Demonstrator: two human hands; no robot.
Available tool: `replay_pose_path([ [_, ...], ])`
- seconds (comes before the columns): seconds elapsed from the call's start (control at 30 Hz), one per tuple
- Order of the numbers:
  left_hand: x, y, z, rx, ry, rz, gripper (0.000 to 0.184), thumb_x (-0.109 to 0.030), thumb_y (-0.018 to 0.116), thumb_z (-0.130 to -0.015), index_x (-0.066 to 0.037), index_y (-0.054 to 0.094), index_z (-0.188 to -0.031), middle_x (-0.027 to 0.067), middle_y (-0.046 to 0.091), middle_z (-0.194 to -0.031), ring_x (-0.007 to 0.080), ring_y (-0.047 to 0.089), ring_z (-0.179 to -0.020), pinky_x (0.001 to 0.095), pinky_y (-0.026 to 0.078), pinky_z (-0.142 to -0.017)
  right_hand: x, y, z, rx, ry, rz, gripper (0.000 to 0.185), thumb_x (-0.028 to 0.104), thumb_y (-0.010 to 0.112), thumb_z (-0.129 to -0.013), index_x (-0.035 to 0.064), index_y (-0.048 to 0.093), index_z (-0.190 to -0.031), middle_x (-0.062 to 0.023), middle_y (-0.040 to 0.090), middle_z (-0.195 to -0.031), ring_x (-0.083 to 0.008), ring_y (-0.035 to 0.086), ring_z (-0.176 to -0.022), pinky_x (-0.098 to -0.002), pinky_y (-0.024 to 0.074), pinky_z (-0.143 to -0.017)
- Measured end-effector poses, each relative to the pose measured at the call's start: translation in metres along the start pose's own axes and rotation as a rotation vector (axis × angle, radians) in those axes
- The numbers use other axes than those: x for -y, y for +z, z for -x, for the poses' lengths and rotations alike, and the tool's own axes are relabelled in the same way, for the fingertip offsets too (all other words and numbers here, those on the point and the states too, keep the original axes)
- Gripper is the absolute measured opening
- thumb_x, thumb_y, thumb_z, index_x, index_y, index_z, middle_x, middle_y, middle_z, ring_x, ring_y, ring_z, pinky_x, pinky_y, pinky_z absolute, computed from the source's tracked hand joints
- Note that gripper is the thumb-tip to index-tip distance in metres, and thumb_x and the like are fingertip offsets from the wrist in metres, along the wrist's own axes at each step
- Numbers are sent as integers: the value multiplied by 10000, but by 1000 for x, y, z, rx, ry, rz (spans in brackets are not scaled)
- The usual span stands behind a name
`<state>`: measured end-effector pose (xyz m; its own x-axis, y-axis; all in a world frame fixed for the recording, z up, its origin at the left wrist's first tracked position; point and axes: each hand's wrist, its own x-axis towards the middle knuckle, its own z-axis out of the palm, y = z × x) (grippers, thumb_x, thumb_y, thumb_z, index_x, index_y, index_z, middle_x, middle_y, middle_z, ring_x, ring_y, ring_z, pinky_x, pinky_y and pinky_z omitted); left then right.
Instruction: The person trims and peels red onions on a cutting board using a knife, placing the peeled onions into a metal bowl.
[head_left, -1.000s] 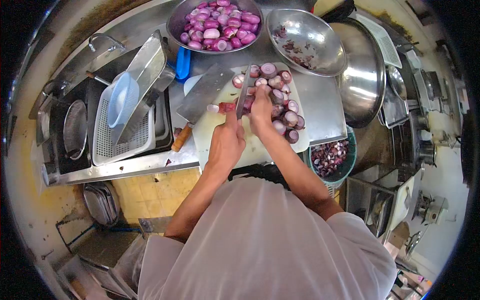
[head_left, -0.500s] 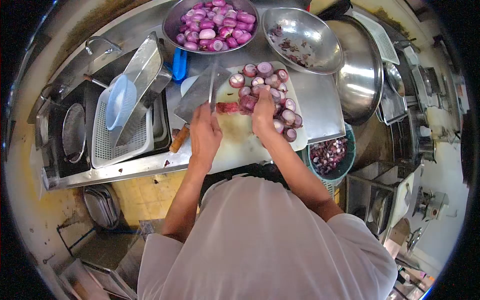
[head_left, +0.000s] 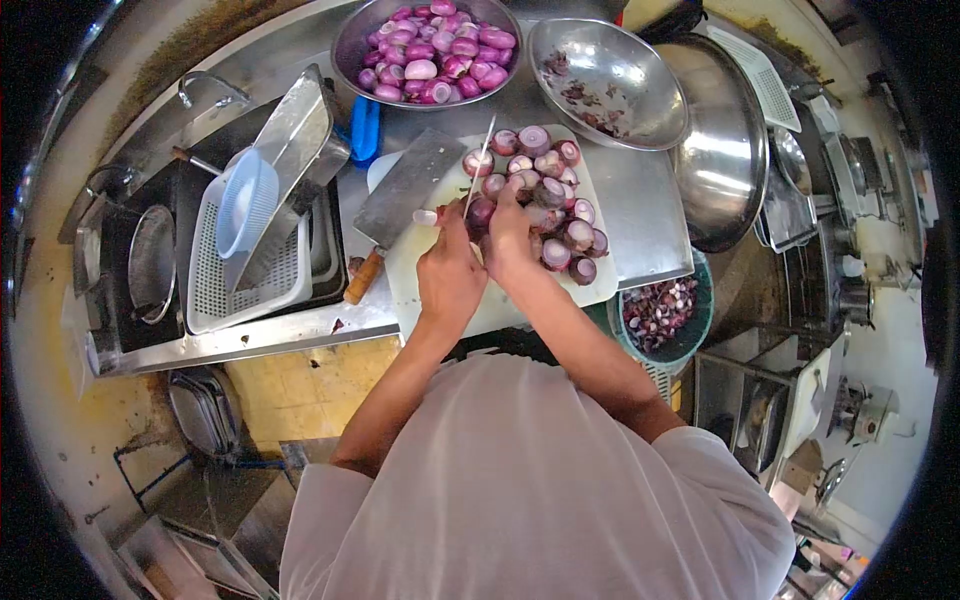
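Note:
My left hand (head_left: 450, 278) is closed around a narrow knife (head_left: 482, 160), whose blade points up and away over the cutting board (head_left: 425, 300). A purple onion (head_left: 480, 214) lies against the blade, between my hands. My right hand (head_left: 512, 245) is closed on this onion, its fingers partly hiding it. Beside my left fingers is a small pale onion piece (head_left: 425, 216). Several onions with cut ends (head_left: 578, 235) crowd the right part of the board. A cleaver (head_left: 410, 190) with a wooden handle lies flat on the left.
Behind the board stands a steel bowl (head_left: 337, 75) full of peeled purple onions. A tilted steel bowl (head_left: 650, 75) holds skin scraps, next to a large steel pot (head_left: 725, 150). A green basket (head_left: 703, 325) of peelings is below right. Left are a white basket (head_left: 215, 312) and blue strainer (head_left: 250, 200).
My left hand has moved right with the knife, bringing the blade against the onion. My right hand has shifted slightly left and down. A pale piece now shows beside my left fingers.

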<state>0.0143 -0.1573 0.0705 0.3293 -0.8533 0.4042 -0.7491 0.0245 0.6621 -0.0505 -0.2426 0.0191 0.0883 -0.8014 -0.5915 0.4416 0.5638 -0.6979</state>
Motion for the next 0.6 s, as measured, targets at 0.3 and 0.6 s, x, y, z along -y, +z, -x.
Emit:
replay_pose_path([
  [0.3,20,-7,-12,-21,-239,-15,114,13,581,-822,16,565,-934,248,583,-629,416,635,-599,468,469,-519,3,-10,22,-20,-102,165,534,536,376,-1021,49,555,-1148,-68,585,-1022,-190,598,-864,-362,522,-695],
  [0.6,47,-14,-11,20,-316,149,42,45,554,-872,34,572,-908,138,604,-608,242,686,-564,351,493,-485,38,-39,47,611,38,61,374,124,700,-891,31,559,-1225,-89,611,-1153,-183,649,-961,-315,550,-850],
])
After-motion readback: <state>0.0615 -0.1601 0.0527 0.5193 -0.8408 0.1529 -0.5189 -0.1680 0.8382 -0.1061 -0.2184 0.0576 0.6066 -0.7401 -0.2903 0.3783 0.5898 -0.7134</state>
